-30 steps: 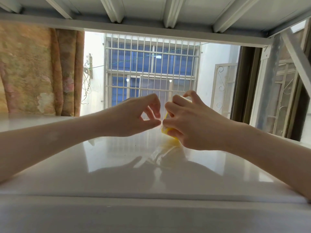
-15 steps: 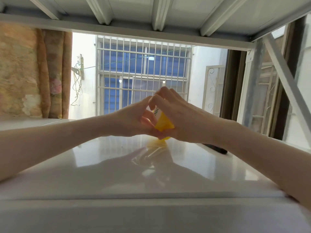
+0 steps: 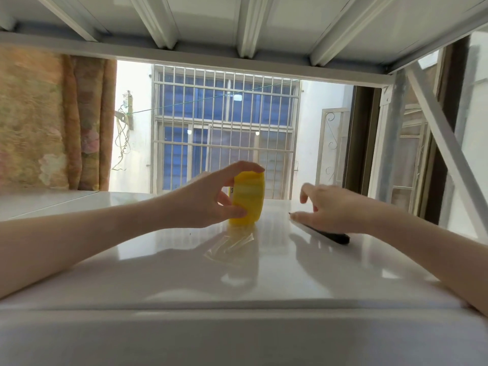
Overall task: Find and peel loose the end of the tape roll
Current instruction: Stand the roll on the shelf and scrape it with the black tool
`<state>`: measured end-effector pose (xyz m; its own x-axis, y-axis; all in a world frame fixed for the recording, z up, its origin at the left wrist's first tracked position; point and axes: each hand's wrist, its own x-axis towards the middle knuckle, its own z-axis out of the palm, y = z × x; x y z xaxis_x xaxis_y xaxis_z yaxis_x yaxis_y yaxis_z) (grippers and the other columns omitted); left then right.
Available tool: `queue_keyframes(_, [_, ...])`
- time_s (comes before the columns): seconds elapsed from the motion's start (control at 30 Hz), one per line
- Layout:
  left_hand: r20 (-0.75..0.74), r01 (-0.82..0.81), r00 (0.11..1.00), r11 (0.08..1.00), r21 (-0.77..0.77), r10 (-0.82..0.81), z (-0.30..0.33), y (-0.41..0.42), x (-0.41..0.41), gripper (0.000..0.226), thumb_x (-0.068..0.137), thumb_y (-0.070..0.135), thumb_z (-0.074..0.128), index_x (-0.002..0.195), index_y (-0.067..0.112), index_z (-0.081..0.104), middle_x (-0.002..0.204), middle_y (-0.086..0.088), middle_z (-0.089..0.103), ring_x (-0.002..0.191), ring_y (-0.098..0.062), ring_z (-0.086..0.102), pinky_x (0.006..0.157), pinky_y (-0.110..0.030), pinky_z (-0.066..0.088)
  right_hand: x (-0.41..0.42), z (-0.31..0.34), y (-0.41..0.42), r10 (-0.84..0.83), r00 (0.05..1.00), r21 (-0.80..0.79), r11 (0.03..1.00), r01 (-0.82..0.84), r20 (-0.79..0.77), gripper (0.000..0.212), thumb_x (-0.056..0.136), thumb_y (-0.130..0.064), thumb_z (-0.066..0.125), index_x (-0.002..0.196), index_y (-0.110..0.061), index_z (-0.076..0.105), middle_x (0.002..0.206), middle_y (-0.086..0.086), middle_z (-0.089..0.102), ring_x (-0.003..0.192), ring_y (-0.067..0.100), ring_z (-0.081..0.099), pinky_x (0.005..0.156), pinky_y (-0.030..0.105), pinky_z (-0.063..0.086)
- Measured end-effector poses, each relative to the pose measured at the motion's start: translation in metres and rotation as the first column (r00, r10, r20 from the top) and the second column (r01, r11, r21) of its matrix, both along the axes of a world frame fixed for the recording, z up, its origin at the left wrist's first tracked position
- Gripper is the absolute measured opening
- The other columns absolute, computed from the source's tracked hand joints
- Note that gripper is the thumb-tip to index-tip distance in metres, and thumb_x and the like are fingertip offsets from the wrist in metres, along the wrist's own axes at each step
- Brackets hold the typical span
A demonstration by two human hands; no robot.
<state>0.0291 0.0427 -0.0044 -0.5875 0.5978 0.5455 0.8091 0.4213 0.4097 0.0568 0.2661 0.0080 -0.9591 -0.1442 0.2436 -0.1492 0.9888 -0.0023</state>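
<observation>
Released by the right hand (image 3: pixel 334 207), one yellow tape roll (image 3: pixel 247 200) stays gripped by the left hand (image 3: pixel 208 200).

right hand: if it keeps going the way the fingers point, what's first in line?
The right hand points left over the white shelf, fingers on the dark slim object. Straight on, it likely meets the yellow tape roll held by the left hand; depth is unclear.

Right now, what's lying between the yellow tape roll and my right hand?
Nothing. In the head view, only bare glossy white tabletop separates the yellow tape roll from the right hand, which rests over a dark slim object.
</observation>
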Motion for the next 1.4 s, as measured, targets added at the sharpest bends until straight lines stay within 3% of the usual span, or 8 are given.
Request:
queue_keyframes(0.23, [-0.093, -0.062, 0.994, 0.997, -0.045, 0.058, 0.0, -0.001, -0.004, 0.063, 0.079, 0.016, 0.07, 0.123, 0.045, 0.034, 0.109, 0.007, 0.06, 0.083, -0.01, 0.064, 0.073, -0.021, 0.056, 0.002, -0.005, -0.001, -0.071, 0.995, 0.07, 0.995, 0.067, 0.07, 0.036, 0.094, -0.035, 0.038, 0.114, -0.008, 0.052, 0.1, 0.009, 0.054, 0.099, 0.026, 0.053, 0.075, 0.032, 0.039])
queue_keyframes(0.3, [-0.113, -0.072, 0.991, 0.996, -0.051, 0.066, -0.001, -0.001, -0.005, 0.064, 0.079, 0.016, 0.07, 0.122, 0.046, 0.033, 0.107, 0.007, 0.06, 0.08, -0.009, 0.063, 0.071, -0.017, 0.055, 0.001, -0.003, 0.0, -0.043, 0.999, 0.048, 0.998, 0.042, 0.033, 0.032, 0.095, -0.026, 0.036, 0.11, -0.005, 0.055, 0.102, 0.012, 0.058, 0.091, 0.026, 0.055, 0.077, 0.035, 0.044])
queue_keyframes(0.43, [-0.118, -0.078, 0.991, 0.995, -0.056, 0.071, -0.002, -0.002, -0.004, 0.064, 0.08, 0.016, 0.069, 0.124, 0.044, 0.033, 0.104, 0.009, 0.059, 0.076, -0.008, 0.063, 0.069, -0.019, 0.056, 0.001, 0.001, 0.003, 0.055, 0.995, -0.149, 0.987, -0.067, -0.078, 0.02, 0.096, -0.012, 0.034, 0.102, -0.01, 0.053, 0.075, 0.007, 0.054, 0.058, 0.017, 0.052, 0.056, 0.028, 0.047])
queue_keyframes(0.67, [-0.109, -0.078, 0.992, 0.995, -0.065, 0.071, -0.001, -0.001, -0.006, 0.066, 0.078, 0.012, 0.07, 0.12, 0.047, 0.033, 0.096, 0.019, 0.056, 0.078, -0.003, 0.063, 0.069, -0.01, 0.052, 0.007, 0.007, -0.003, 0.227, 0.923, -0.288, 0.903, -0.319, -0.31, 0.021, 0.098, -0.017, 0.031, 0.097, -0.013, 0.052, 0.065, 0.006, 0.052, 0.051, 0.014, 0.043, 0.049, 0.022, 0.035])
queue_keyframes(0.8, [-0.107, -0.084, 0.991, 0.995, -0.057, 0.078, -0.001, -0.001, -0.006, 0.067, 0.078, 0.011, 0.071, 0.119, 0.047, 0.032, 0.094, 0.015, 0.058, 0.079, -0.007, 0.064, 0.068, -0.012, 0.053, 0.012, 0.008, -0.004, 0.245, 0.918, -0.357, 0.865, -0.353, -0.313, 0.011, 0.093, -0.023, 0.047, 0.101, -0.018, 0.043, 0.074, 0.002, 0.057, 0.052, 0.012, 0.05, 0.043, 0.013, 0.041])
queue_keyframes(0.9, [-0.105, -0.095, 0.99, 0.994, -0.048, 0.09, -0.001, -0.001, -0.004, 0.067, 0.077, 0.01, 0.071, 0.12, 0.044, 0.032, 0.089, 0.013, 0.059, 0.073, -0.007, 0.064, 0.063, -0.012, 0.053, 0.012, 0.008, -0.002, 0.247, 0.905, -0.338, 0.867, -0.366, -0.346, 0.031, 0.086, -0.01, 0.058, 0.104, -0.019, 0.035, 0.08, -0.001, 0.053, 0.057, 0.01, 0.054, 0.041, 0.003, 0.038])
queue_keyframes(1.17, [0.043, -0.042, 0.998, 0.999, 0.003, 0.041, 0.003, -0.003, -0.004, 0.066, 0.077, 0.008, 0.071, 0.122, 0.036, 0.031, 0.091, 0.011, 0.062, 0.081, -0.012, 0.066, 0.066, -0.011, 0.053, 0.019, 0.008, -0.005, 0.26, 0.83, -0.372, 0.799, -0.471, -0.493, 0.012, 0.094, -0.016, 0.043, 0.1, -0.023, 0.051, 0.07, -0.001, 0.06, 0.042, 0.006, 0.052, 0.042, 0.015, 0.04])
queue_keyframes(1.4, [0.183, 0.026, 0.983, 1.0, 0.003, -0.027, 0.007, -0.008, -0.007, 0.056, 0.086, 0.006, 0.061, 0.126, 0.034, 0.034, 0.094, 0.01, 0.066, 0.076, -0.006, 0.065, 0.07, -0.02, 0.055, 0.026, 0.006, 0.004, 0.459, 0.816, -0.461, 0.674, -0.577, -0.351, 0.02, 0.089, -0.013, 0.049, 0.091, -0.028, 0.063, 0.058, -0.005, 0.059, 0.046, 0.005, 0.043, 0.047, 0.02, 0.032])
